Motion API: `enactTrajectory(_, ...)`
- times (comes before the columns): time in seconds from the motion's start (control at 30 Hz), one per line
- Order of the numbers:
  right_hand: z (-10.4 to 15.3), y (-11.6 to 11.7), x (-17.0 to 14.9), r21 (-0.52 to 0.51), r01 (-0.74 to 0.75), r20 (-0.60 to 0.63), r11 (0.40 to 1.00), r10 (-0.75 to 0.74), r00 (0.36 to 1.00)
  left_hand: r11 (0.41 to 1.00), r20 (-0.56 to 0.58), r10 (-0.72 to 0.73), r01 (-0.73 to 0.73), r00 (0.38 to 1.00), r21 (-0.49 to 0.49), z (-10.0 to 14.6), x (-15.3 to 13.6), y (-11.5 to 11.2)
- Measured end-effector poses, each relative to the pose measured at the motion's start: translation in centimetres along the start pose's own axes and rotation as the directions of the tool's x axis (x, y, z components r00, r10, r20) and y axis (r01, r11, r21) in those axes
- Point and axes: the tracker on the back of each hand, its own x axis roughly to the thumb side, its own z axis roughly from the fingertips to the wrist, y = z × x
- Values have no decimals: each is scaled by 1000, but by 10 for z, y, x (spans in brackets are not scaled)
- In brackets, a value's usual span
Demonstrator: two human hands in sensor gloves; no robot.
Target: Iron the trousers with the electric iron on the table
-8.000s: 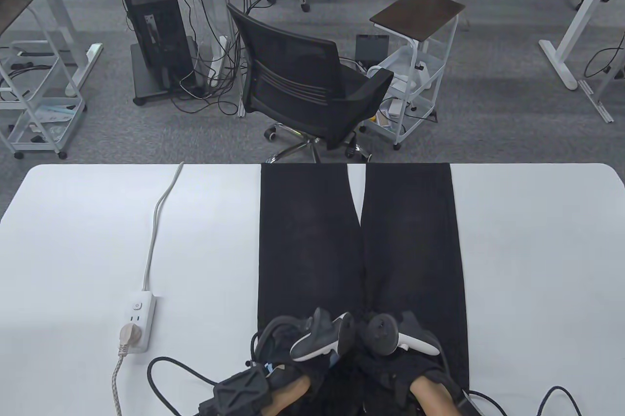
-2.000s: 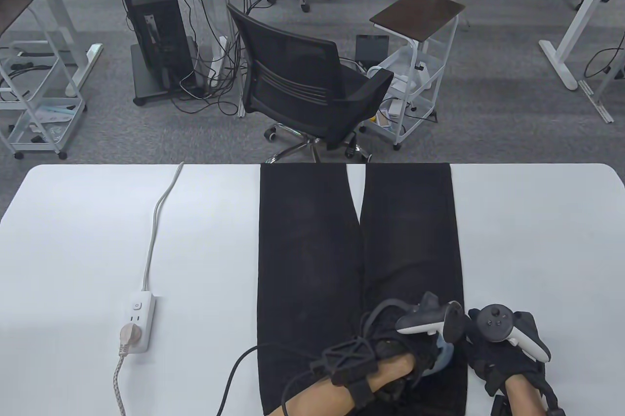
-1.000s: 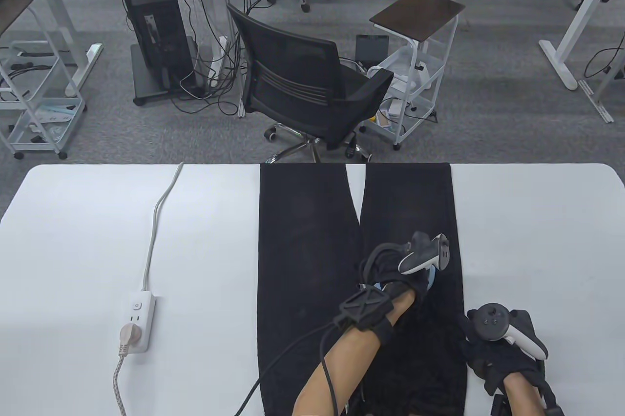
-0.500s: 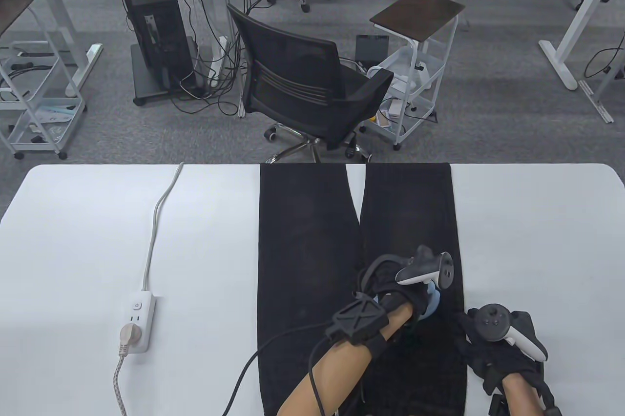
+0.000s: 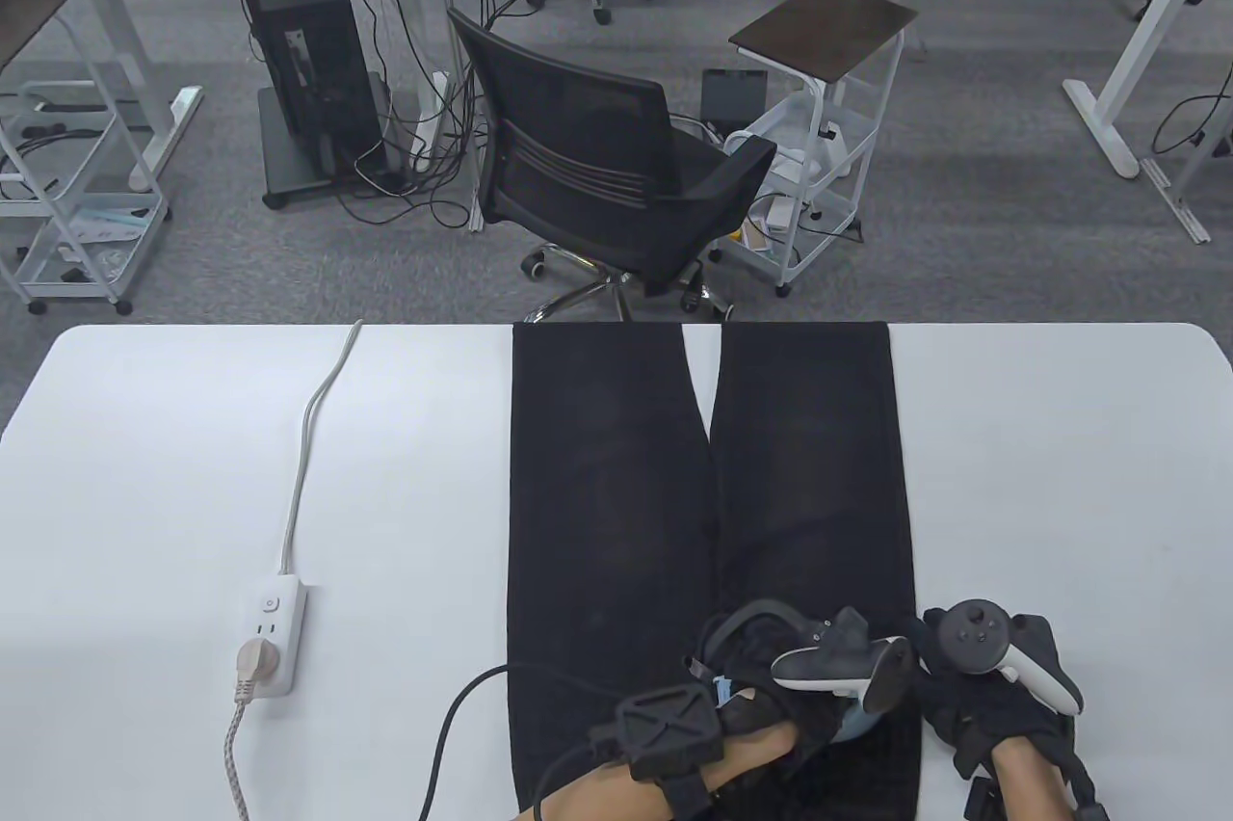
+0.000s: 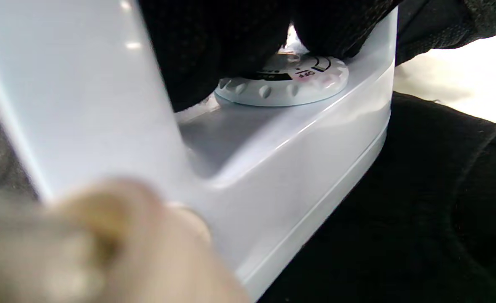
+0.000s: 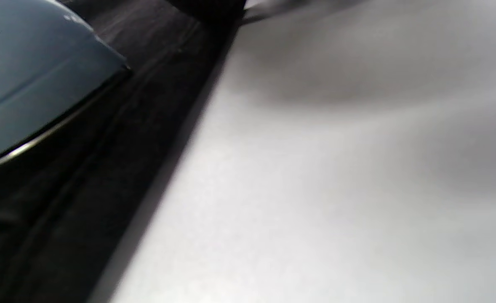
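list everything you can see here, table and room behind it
trousers: one pair, black, flat down the table's middle, legs pointing away
iron: one, pale blue-white with a white dial, on the near end of the right-hand trouser leg
power strip: one, white, on the table's left, one plug in it
table: one, white
office chair: one, black, behind the table
side cart: one, white frame, dark top, right of the chair
computer tower: one, black, back left
left hand: black glove, grips the iron
right hand: black glove, rests at the trousers' right edge
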Motion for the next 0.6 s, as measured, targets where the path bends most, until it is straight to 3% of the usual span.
enactTrajectory(0.1, 0, 0, 1, -8, 0, -3, 1000, 0, 1000, 1000, -26, 14, -14, 1000, -10, -7, -4, 3)
enactTrajectory(0.27, -1, 0, 1, -10, 2, -4, 1000, -2, 1000, 998, -139, 23, -15, 990, 58, -25, -16, 10)
enactTrajectory(0.4, -1, 0, 2, -8, -1, -8, 1000, 1, 1000, 997, -206, 59, -48, 977, 58, -53, -34, 20)
enactTrajectory(0.5, -1, 0, 2, -5, 0, -5, 1000, 0, 1000, 989, -254, 143, -148, 957, -1, -77, -57, 27)
enactTrajectory(0.6, -1, 1, 2, -4, -1, -5, 1000, 1, 1000, 992, -338, 124, -117, 933, 42, -95, -71, 31)
